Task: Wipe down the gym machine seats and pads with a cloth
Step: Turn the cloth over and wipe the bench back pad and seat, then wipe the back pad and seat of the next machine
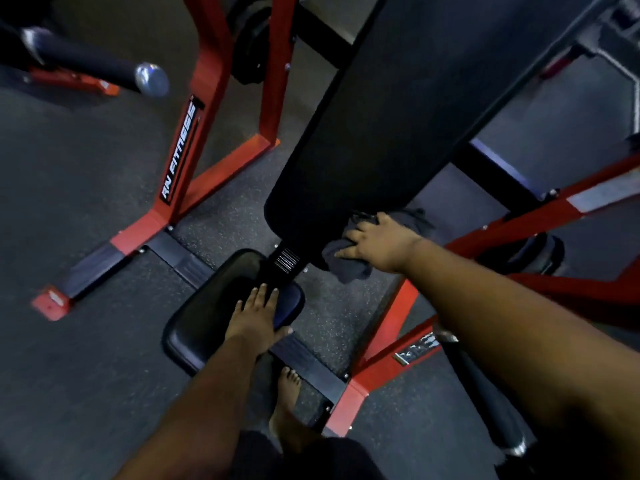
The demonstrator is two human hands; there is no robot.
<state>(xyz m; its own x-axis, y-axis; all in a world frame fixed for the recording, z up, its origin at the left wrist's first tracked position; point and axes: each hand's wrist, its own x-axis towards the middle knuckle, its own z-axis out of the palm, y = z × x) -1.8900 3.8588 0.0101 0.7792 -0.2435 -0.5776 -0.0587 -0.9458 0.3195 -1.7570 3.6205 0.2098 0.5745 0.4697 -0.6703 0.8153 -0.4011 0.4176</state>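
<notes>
A long black back pad slopes up and away from the middle of the view. Below it sits a small black seat pad. My right hand presses a dark grey cloth against the lower right edge of the back pad, fingers spread over the cloth. My left hand lies flat on the seat pad's right side, fingers apart, holding nothing.
The machine's red frame stands left and right of the pads, with black foot plates on the speckled rubber floor. A chrome-capped bar end sticks out at upper left. My bare foot stands beneath the seat.
</notes>
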